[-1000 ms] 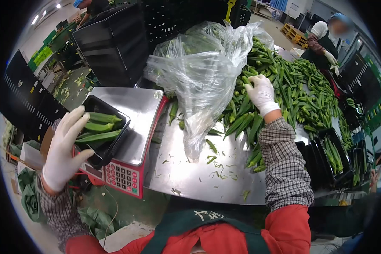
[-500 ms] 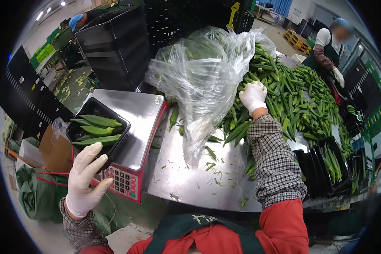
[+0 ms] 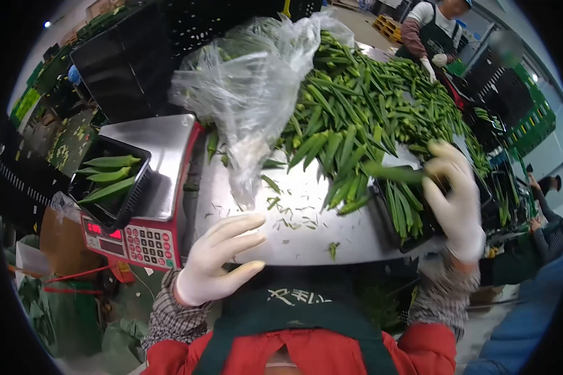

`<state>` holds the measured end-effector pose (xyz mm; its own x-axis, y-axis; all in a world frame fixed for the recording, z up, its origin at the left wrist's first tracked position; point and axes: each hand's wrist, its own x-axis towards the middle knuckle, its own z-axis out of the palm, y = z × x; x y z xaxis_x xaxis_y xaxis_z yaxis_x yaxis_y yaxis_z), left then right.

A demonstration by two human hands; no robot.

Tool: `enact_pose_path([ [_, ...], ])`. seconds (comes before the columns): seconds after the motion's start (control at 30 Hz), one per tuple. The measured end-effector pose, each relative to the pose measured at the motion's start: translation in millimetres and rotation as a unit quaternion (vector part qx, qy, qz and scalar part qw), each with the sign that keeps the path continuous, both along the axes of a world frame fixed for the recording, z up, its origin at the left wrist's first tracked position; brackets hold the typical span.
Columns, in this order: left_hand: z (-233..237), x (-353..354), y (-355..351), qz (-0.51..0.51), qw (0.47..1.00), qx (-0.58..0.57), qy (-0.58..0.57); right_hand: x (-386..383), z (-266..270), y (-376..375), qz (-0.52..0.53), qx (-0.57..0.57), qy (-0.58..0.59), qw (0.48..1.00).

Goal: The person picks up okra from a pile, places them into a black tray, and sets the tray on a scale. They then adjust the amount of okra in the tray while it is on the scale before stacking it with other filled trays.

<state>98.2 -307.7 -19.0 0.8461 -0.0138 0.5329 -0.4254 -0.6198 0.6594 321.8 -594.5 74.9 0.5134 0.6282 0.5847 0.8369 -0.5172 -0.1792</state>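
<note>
My left hand [image 3: 219,259], in a white glove, is open and empty above the front edge of the metal table [image 3: 300,240]. In my right hand [image 3: 451,197], also gloved and blurred by motion, a green okra pod [image 3: 391,172] lies between thumb and fingers, over a black tray [image 3: 385,222] of okra. The large okra pile [image 3: 350,103] spreads behind it. At the left, another black tray [image 3: 134,200] with several pods [image 3: 109,176] rests on the metal scale [image 3: 169,147], whose red display is lit.
A clear plastic bag [image 3: 250,94] lies beside the pile. Black crates [image 3: 119,69] stand behind the scale. A co-worker [image 3: 431,34] in a dark apron stands across the table at the back right. More black trays [image 3: 500,200] sit at the right.
My left hand has moved right, away from the tray on the scale. My right hand has left the pile for the tray at the right with a pod. The view has shifted right.
</note>
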Motion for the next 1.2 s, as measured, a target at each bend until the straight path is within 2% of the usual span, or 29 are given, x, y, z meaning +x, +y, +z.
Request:
enact_pose_path([
  [0.07, -16.5, 16.0, -11.9, -0.022, 0.999, -0.04, 0.005, -37.8, 19.4, -63.0, -0.062, -0.08, 0.068, 0.993],
  [0.13, -32.0, 29.0, -20.3, -0.036, 0.995, -0.084, 0.03, -59.2, 17.3, -119.0, -0.128, -0.207, 0.057, 0.968],
  [0.2, -41.7, 36.9, -28.5, -0.042, 0.99, -0.12, 0.052, -71.2, 3.3, -132.9, -0.208, -0.218, 0.082, 0.95],
  [0.23, -44.0, 40.4, -31.8, -0.042, 0.988, -0.136, 0.06, -70.1, -3.6, -130.5, -0.193, -0.222, 0.07, 0.953],
  [0.33, -54.3, 43.0, -39.1, -0.028, 0.978, -0.186, 0.089, -57.9, -29.6, -74.8, -0.082, -0.084, 0.143, 0.983],
  [0.43, -66.0, 34.5, -45.5, -0.014, 0.954, -0.265, 0.142, -16.6, -70.7, -3.2, -0.004, -0.062, 0.128, 0.99],
  [0.5, -67.0, 26.8, -47.5, 0.001, 0.928, -0.324, 0.183, 23.2, -102.9, 43.9, -0.019, -0.022, 0.077, 0.997],
  [0.6, -71.2, 19.0, -49.3, 0.033, 0.893, -0.398, 0.209, 80.1, -138.8, 108.3, -0.164, -0.119, 0.111, 0.973],
  [0.67, -72.1, 16.3, -48.6, 0.034, 0.899, -0.388, 0.201, 91.6, -143.3, 129.0, -0.237, -0.167, 0.179, 0.94],
  [0.77, -74.0, 21.1, -44.5, 0.017, 0.898, -0.395, 0.191, 94.0, -145.4, 125.9, -0.224, -0.071, 0.216, 0.948],
  [0.8, -76.3, 22.9, -44.8, 0.01, 0.895, -0.404, 0.189, 94.7, -154.6, 117.9, -0.174, 0.014, 0.14, 0.975],
  [0.83, -79.5, 27.7, -44.6, 0.006, 0.875, -0.438, 0.205, 80.7, -140.5, 115.5, -0.083, 0.113, 0.276, 0.951],
  [0.87, -83.1, 34.0, -44.4, 0.003, 0.853, -0.472, 0.223, 64.5, -122.5, 110.3, 0.006, 0.208, 0.406, 0.89],
  [0.93, -86.8, 45.2, -46.1, -0.015, 0.809, -0.537, 0.238, 50.5, -107.1, 97.1, 0.095, 0.214, 0.587, 0.775],
  [0.97, -86.9, 51.7, -47.0, -0.029, 0.789, -0.568, 0.232, 44.7, -108.3, 92.9, 0.141, 0.225, 0.635, 0.725],
  [1.0, -86.3, 57.9, -48.0, -0.043, 0.769, -0.597, 0.225, 35.1, -109.1, 92.2, 0.148, 0.237, 0.655, 0.702],
  [1.07, -84.0, 67.1, -52.3, -0.079, 0.705, -0.674, 0.205, 20.9, -120.1, 94.5, 0.142, 0.201, 0.661, 0.709],
  [1.13, -78.7, 74.3, -55.9, -0.126, 0.622, -0.751, 0.185, -15.2, -109.8, 105.5, 0.118, 0.069, 0.666, 0.733],
  [1.17, -72.6, 74.2, -55.8, -0.135, 0.608, -0.757, 0.2, -23.8, -128.6, 109.1, 0.178, 0.083, 0.606, 0.771],
  [1.2, -80.7, 72.9, -52.5, -0.125, 0.607, -0.757, 0.206, -16.5, -153.3, 113.3, 0.201, 0.1, 0.44, 0.87],
])
